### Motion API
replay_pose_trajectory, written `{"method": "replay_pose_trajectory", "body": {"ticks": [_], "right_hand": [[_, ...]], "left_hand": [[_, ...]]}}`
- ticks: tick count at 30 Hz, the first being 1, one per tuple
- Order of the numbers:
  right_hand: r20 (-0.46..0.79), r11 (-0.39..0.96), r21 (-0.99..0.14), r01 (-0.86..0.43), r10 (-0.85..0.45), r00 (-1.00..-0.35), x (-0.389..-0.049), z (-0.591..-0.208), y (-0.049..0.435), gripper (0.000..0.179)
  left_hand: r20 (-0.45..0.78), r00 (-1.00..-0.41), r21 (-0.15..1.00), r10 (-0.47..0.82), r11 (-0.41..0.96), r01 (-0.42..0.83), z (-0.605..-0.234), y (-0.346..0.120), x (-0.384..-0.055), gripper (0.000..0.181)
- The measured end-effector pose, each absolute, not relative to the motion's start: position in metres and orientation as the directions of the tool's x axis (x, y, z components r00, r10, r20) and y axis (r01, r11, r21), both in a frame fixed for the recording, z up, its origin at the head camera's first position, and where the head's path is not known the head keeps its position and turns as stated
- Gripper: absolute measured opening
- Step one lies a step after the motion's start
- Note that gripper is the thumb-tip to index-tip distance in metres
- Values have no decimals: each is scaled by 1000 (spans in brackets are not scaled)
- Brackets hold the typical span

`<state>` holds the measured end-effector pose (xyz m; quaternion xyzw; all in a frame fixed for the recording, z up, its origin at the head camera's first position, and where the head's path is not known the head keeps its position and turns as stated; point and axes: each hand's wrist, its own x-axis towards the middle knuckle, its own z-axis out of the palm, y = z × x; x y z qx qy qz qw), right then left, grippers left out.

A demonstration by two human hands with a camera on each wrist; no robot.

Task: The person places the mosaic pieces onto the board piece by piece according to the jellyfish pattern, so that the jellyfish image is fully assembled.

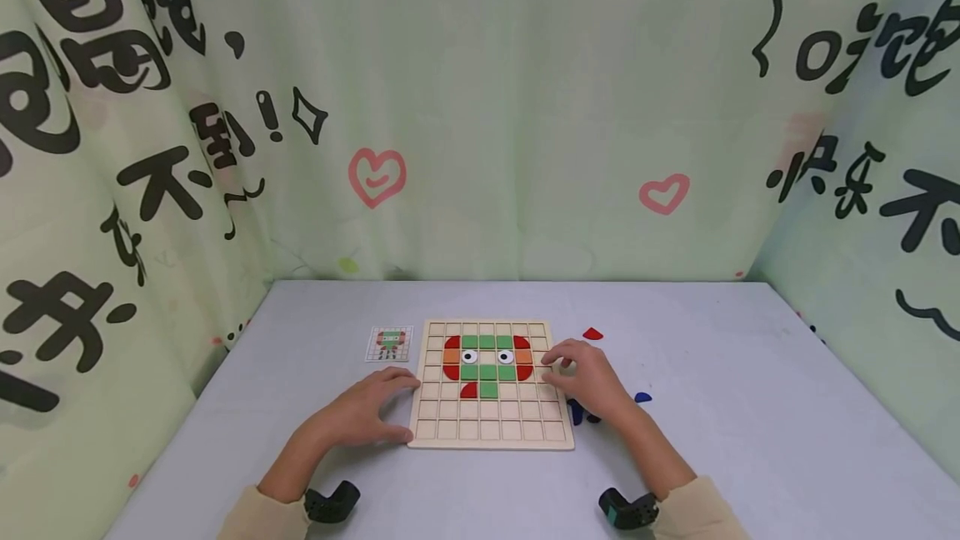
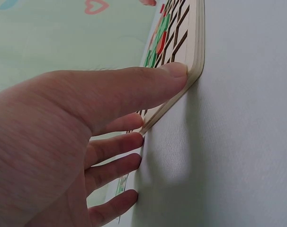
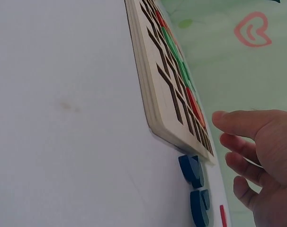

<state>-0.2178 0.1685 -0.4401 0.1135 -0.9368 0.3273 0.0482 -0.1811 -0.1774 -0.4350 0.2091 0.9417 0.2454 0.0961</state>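
Note:
A wooden grid board lies flat on the table, its upper rows filled with green, red and orange tiles and two eye tiles. Below these sit a red quarter-round tile and a green tile. My left hand rests at the board's left side, its thumb on the near corner and fingertips along the edge. Over the board's right edge hovers my right hand, thumb and index finger apart, with no tile visible between them. Dark blue pieces lie beside the board, partly hidden under that hand in the head view.
A small pattern card lies left of the board. To the right are a red piece and a blue piece. A printed curtain hangs around the table's back and sides. Each wrist wears a black device.

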Motion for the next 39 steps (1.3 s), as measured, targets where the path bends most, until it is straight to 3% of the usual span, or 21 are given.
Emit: {"method": "replay_pose_trajectory", "body": {"ticks": [19, 39], "right_hand": [[151, 802, -576, -160, -88, -985, -219, -443, 202, 18], [221, 794, -574, -202, -87, -971, -244, -442, 227, 28]], "left_hand": [[-84, -895, 502, 439, 794, 342, -441, -178, -183, 69], [-67, -889, 505, 453, 784, 362, -438, -179, -182, 68]]}}
